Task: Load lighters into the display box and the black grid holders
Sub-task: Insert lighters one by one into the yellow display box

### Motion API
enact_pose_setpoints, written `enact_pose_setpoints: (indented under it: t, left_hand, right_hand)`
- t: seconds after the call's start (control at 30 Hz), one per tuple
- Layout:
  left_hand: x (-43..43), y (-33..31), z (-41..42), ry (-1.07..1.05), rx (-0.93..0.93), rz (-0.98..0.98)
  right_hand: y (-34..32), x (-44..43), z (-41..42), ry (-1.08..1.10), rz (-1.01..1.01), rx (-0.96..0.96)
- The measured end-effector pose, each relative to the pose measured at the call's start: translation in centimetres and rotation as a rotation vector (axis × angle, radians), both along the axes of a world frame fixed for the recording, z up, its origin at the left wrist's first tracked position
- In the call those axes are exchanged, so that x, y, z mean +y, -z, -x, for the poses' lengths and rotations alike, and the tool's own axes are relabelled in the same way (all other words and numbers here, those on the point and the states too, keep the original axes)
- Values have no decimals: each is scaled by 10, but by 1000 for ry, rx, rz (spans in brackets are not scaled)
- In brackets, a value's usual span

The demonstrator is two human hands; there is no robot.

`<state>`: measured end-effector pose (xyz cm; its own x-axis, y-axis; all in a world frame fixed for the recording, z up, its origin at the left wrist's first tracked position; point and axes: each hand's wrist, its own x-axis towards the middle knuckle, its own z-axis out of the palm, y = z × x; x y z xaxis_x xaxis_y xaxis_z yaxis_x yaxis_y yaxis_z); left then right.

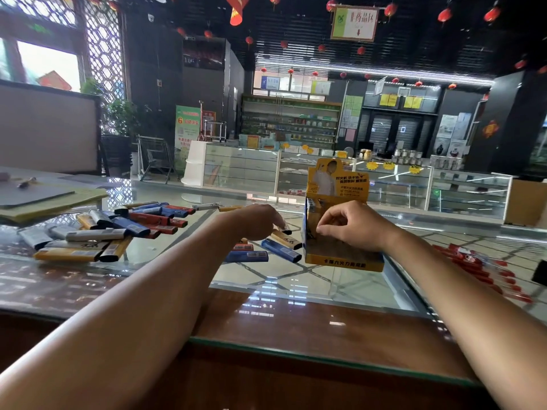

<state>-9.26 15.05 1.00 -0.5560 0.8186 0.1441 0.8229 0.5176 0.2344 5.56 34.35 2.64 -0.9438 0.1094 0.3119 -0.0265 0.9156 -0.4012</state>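
- The right hand (352, 226) reaches into the display box (344, 264), right of centre on the glass surface (296, 279); fingertips pinched, on what cannot be told
- The left hand (254, 221) curls over a yellow lighter (288, 240) just left of the box; grip unclear
- Best to seat each lighter upright, steadying the light box
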Motion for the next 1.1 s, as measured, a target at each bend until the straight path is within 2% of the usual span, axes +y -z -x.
enact_pose_setpoints:
  t: [0.2, 0.4, 0.6, 0.83, 1.1]
  left_hand:
    - [0, -4, 2, 15, -34, -98]
    - [1, -9, -15, 34, -68, 147]
    - [-3, -20, -25, 24, -86, 174]
    - [-2, -24, -35, 11, -240, 292]
    - [1, -23, -47, -11, -146, 334]
  right_hand:
    - [-1, -1, 0, -8, -3, -37]
    - [-3, -4, -5, -7, -8, -153]
    - [-3, -8, -7, 11, -38, -195]
    - [-8, -7, -12, -71, -13, -348]
    - [-10, -1, -12, -72, -83, -374]
